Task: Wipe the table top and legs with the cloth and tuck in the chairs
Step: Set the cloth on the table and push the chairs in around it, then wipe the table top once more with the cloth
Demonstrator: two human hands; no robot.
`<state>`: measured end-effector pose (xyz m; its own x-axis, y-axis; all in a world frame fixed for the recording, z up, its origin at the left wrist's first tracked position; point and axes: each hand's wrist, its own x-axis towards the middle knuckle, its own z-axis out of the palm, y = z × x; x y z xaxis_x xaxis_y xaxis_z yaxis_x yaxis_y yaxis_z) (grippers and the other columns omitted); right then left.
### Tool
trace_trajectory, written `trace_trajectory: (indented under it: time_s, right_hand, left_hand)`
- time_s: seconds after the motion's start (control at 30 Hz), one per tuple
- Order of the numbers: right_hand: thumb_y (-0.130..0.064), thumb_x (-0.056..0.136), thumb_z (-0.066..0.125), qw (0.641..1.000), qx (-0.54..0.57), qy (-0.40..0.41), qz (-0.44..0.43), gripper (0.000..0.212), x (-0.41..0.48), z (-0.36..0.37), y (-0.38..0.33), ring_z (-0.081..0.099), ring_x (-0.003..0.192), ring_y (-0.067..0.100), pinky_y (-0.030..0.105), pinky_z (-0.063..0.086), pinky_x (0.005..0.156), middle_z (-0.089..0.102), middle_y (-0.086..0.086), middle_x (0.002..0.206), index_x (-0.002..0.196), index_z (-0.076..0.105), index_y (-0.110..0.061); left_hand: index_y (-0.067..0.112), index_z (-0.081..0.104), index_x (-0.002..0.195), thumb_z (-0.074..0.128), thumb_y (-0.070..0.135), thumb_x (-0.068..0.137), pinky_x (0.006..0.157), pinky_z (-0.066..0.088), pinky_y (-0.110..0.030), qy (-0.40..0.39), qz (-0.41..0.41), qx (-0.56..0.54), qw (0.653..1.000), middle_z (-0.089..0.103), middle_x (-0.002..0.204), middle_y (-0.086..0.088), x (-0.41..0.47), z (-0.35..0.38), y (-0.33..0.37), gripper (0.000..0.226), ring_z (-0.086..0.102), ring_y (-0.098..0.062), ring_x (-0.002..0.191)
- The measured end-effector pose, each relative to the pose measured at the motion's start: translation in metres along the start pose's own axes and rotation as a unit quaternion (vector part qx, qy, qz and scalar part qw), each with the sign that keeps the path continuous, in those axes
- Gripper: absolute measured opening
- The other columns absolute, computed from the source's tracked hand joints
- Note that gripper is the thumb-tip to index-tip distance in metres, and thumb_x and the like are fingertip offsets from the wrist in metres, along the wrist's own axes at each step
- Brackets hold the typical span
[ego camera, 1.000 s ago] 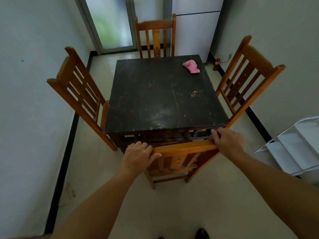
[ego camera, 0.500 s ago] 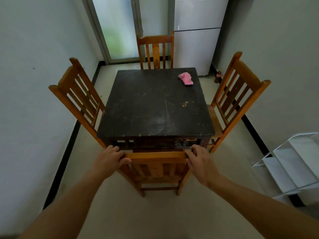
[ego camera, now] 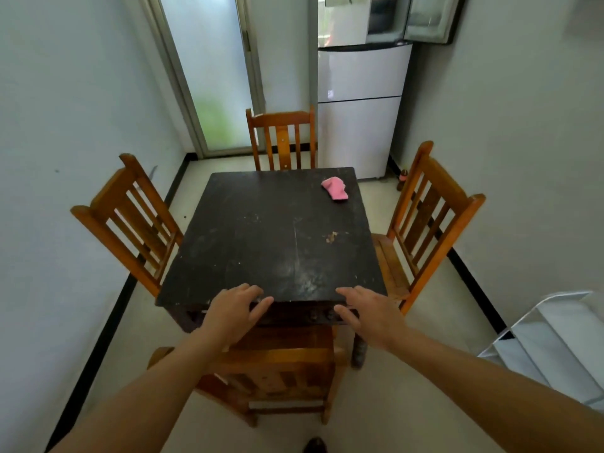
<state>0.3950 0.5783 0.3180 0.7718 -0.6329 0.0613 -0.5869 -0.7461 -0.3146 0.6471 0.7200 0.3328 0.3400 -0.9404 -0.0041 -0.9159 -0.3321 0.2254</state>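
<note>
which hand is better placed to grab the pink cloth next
Right, probably. The pink cloth lies near the table's far right corner, on the right hand's side. Both hands are open at the near edge; the left hand would reach across.

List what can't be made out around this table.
All in the head view:
Table legs: only the near right leg shows; the table top hides the rest.
Near chair: seat partly hidden by the table top and left hand.
Floor item by the fridge: too small to name.
Shoe: cut off by the bottom edge.
</note>
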Motion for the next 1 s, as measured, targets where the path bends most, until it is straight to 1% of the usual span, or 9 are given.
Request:
trace_trajectory:
  time_s: [0.13,0.27,0.33,0.43,0.53,0.6,0.77,0.87,1.0]
  right_hand:
    - [-0.052,0.099,0.039,0.999,-0.046,-0.005,0.022,0.046,0.049,-0.018,0.049,0.059,0.100,0.009,0.026,0.051,0.079,0.059,-0.007,0.113,0.138,0.045,-0.029]
    - [-0.052,0.098,0.040,0.994,-0.081,-0.039,0.056,0.046,0.101,-0.030,0.100,0.058,0.102,0.008,0.023,0.050,0.083,0.057,-0.007,0.119,0.139,0.042,-0.031]
    - [-0.053,0.098,0.041,0.991,-0.097,-0.059,0.075,0.045,0.126,-0.035,0.122,0.057,0.104,0.007,0.022,0.049,0.084,0.056,-0.007,0.122,0.138,0.042,-0.033]
    - [-0.054,0.097,0.041,0.988,-0.115,-0.068,0.074,0.044,0.164,-0.042,0.149,0.057,0.112,0.009,0.023,0.049,0.088,0.054,-0.007,0.130,0.136,0.044,-0.034]
    - [-0.052,0.098,0.041,0.986,-0.132,-0.086,0.050,0.044,0.199,-0.042,0.175,0.054,0.121,0.013,0.026,0.049,0.094,0.050,-0.006,0.139,0.138,0.044,-0.033]
    - [-0.052,0.098,0.041,0.984,-0.148,-0.100,0.027,0.044,0.229,-0.037,0.194,0.052,0.123,0.013,0.028,0.049,0.097,0.050,-0.006,0.139,0.138,0.043,-0.033]
    - [-0.045,0.097,0.049,0.972,-0.179,-0.134,-0.066,0.043,0.335,-0.010,0.247,0.045,0.131,0.015,0.031,0.046,0.101,0.045,-0.004,0.144,0.138,0.044,-0.033]
    - [-0.041,0.097,0.050,0.965,-0.178,-0.159,-0.112,0.045,0.410,0.016,0.274,0.034,0.141,0.022,0.038,0.043,0.106,0.036,0.001,0.153,0.141,0.042,-0.032]
    - [-0.037,0.098,0.048,0.958,-0.167,-0.162,-0.170,0.053,0.501,0.051,0.293,0.020,0.147,0.026,0.045,0.037,0.111,0.021,0.006,0.160,0.148,0.032,-0.029]
  left_hand:
    - [0.025,0.058,0.120,0.039,0.055,0.095,0.081,0.051,-0.027,-0.011,0.021,-0.029,0.999,0.059,0.101,0.009,0.061,0.015,0.023,0.044,0.058,-0.006,0.085]
    - [0.025,0.057,0.117,0.041,0.052,0.096,0.075,0.045,-0.021,-0.018,0.003,-0.044,0.999,0.054,0.096,0.011,0.128,0.032,0.038,0.038,0.054,-0.003,0.081]
    - [0.025,0.056,0.121,0.041,0.051,0.096,0.075,0.044,-0.021,-0.027,-0.010,-0.055,0.998,0.054,0.101,0.011,0.155,0.042,0.046,0.038,0.054,-0.003,0.084]
    - [0.025,0.053,0.126,0.040,0.051,0.096,0.081,0.045,-0.024,-0.043,-0.016,-0.059,0.997,0.056,0.113,0.006,0.190,0.054,0.055,0.042,0.056,-0.008,0.094]
    - [0.025,0.051,0.129,0.039,0.050,0.097,0.087,0.043,-0.026,-0.059,-0.022,-0.059,0.996,0.053,0.119,0.004,0.219,0.064,0.061,0.042,0.054,-0.011,0.102]
    - [0.024,0.050,0.130,0.039,0.050,0.097,0.092,0.043,-0.029,-0.066,-0.035,-0.052,0.996,0.051,0.122,0.002,0.238,0.071,0.063,0.043,0.051,-0.013,0.107]
    - [0.024,0.042,0.137,0.036,0.050,0.097,0.102,0.038,-0.034,-0.087,-0.077,-0.029,0.993,0.045,0.133,-0.001,0.293,0.101,0.066,0.048,0.044,-0.018,0.120]
    - [0.025,0.035,0.143,0.035,0.050,0.098,0.113,0.027,-0.038,-0.099,-0.116,-0.032,0.988,0.032,0.149,-0.003,0.331,0.125,0.073,0.051,0.030,-0.020,0.137]
    - [0.029,0.023,0.149,0.028,0.052,0.099,0.118,0.010,-0.041,-0.117,-0.174,-0.038,0.977,0.010,0.160,-0.005,0.383,0.168,0.080,0.055,0.006,-0.022,0.147]
